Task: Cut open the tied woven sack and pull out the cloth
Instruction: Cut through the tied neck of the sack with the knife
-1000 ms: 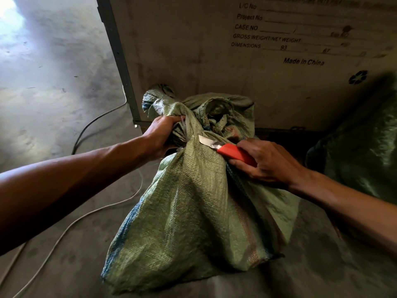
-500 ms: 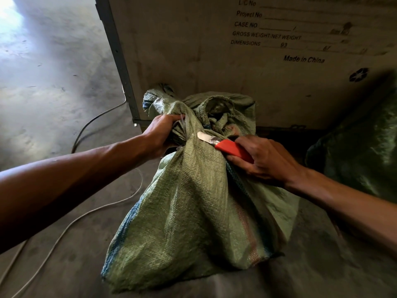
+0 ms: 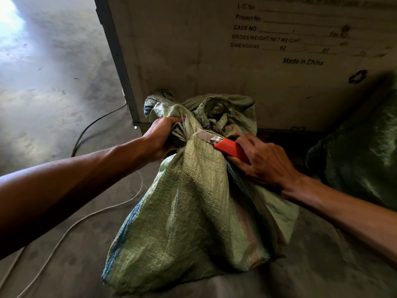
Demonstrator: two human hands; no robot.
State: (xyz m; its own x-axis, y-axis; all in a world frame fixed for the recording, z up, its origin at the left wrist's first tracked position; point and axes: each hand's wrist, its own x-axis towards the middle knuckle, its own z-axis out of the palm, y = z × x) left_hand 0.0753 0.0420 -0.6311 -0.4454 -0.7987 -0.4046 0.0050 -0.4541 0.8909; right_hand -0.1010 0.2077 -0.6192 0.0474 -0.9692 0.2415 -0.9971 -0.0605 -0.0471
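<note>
A green woven sack stands on the concrete floor, its top bunched and tied with pale string. My left hand grips the gathered neck from the left. My right hand holds a red utility knife; its steel blade lies on the sack just right of the tie, pointing left toward my left hand. The loose mouth of the sack flops behind the tie. No cloth shows.
A large wooden crate with printed shipping text stands right behind the sack. Another dark green sack sits at the right. Pale cables trail across the concrete floor at the left.
The knife blade has crept a little left along the sack toward the tied neck. My left hand keeps its grip in the same place.
</note>
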